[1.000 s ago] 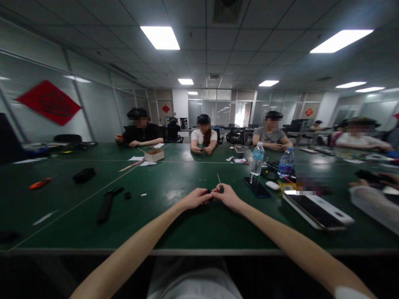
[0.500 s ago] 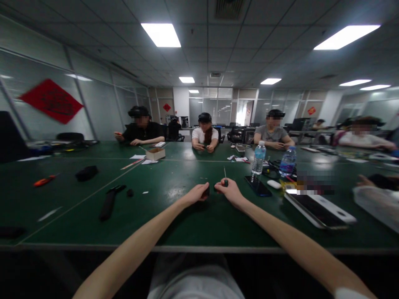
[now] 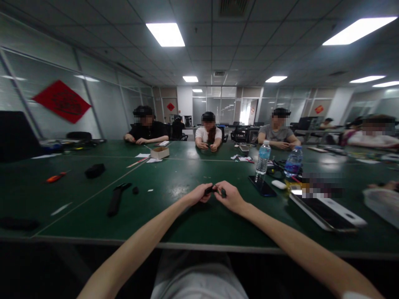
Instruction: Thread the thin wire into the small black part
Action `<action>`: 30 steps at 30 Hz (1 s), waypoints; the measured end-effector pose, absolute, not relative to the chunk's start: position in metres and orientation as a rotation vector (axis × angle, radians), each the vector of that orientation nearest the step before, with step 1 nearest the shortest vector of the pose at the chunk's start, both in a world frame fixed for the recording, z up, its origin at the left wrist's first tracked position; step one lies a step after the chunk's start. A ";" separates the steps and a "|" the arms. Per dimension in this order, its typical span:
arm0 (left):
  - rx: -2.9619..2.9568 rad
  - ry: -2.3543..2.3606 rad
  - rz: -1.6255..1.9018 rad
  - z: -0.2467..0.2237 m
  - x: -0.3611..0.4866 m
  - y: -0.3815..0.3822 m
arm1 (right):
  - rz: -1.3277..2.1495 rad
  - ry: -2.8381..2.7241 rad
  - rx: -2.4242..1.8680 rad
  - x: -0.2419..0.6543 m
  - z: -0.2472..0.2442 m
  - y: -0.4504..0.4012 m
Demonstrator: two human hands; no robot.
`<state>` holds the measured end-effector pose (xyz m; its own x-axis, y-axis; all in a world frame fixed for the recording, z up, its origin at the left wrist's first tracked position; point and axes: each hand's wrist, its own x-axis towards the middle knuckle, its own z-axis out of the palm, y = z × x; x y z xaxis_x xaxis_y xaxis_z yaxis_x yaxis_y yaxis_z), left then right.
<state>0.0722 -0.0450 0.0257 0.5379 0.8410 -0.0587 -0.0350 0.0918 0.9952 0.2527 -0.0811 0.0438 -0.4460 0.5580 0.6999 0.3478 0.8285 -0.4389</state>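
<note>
My left hand (image 3: 198, 194) is closed around a small black part (image 3: 208, 189), held just above the green table; most of the part is hidden by the fingers. Close beside it on the right, my right hand (image 3: 232, 197) grips a screwdriver (image 3: 223, 192) with a dark handle. Its shaft now points left toward the black part, and I cannot tell whether the tip touches it. Left of my hands lie a black handle-shaped piece (image 3: 115, 202) and a small black knob-like piece (image 3: 135, 190).
To the right are a dark phone (image 3: 262, 186), two water bottles (image 3: 263, 158), a white rounded object (image 3: 279, 184) and a white box with a phone-like slab (image 3: 327, 211). An orange-handled tool (image 3: 56, 177) and black block (image 3: 95, 170) lie left. Several people sit across the table.
My right hand has turned the screwdriver from pointing up to pointing left, and both hands have come together at the black part. The view has shifted slightly left.
</note>
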 end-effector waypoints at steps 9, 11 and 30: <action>1.380 0.774 0.729 0.025 0.073 -0.046 | 0.064 -2.184 -0.468 0.251 0.042 -0.079; 1.387 0.776 0.729 0.025 0.073 -0.046 | 0.028 -2.191 -0.460 0.251 0.041 -0.078; 1.448 0.770 0.712 0.027 0.071 -0.050 | -0.072 -2.257 -0.517 0.249 0.044 -0.084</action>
<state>0.0714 -0.0498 0.0274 0.5815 0.8130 -0.0286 0.0352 0.0100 0.9993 0.2489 -0.0840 0.0436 -0.5947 0.3418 0.7276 0.3876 0.9149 -0.1130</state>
